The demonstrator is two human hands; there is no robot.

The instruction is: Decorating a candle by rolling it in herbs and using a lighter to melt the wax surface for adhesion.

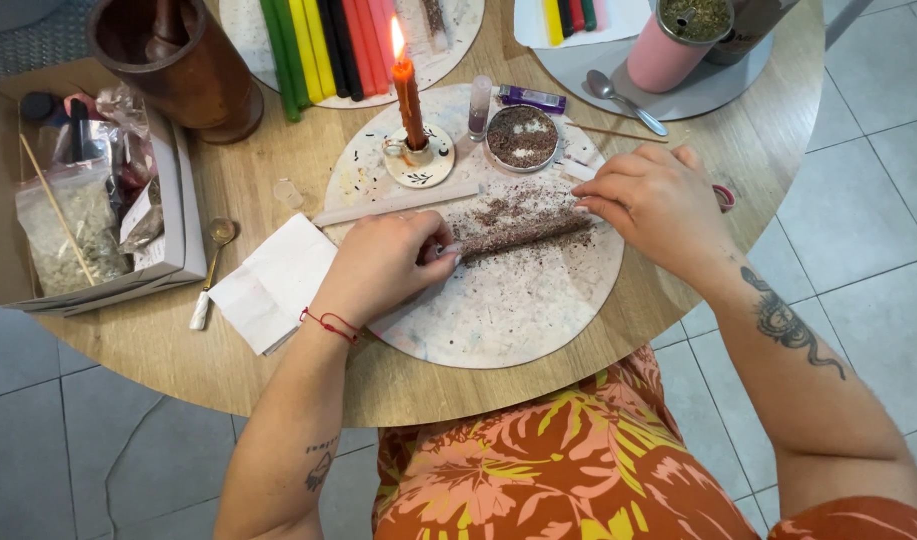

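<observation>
A candle coated in dark herb flakes (523,236) lies on a speckled round board (518,310) on the wooden table. My left hand (383,265) pinches its left end. My right hand (653,200) rests fingers-down on its right end. Loose herb flakes (508,208) are scattered on the board beside the candle. A thin pale stick (393,204) lies just above my left hand. A small round tin of dark herbs (521,137) stands behind the candle.
A lit orange candle (409,95) burns in a white holder. Coloured candles (323,45), a wooden mortar (178,65), a cardboard box of herb bags (88,200), a white napkin (268,285), a small spoon (213,270), a pink cup (668,45), a lighter (531,98).
</observation>
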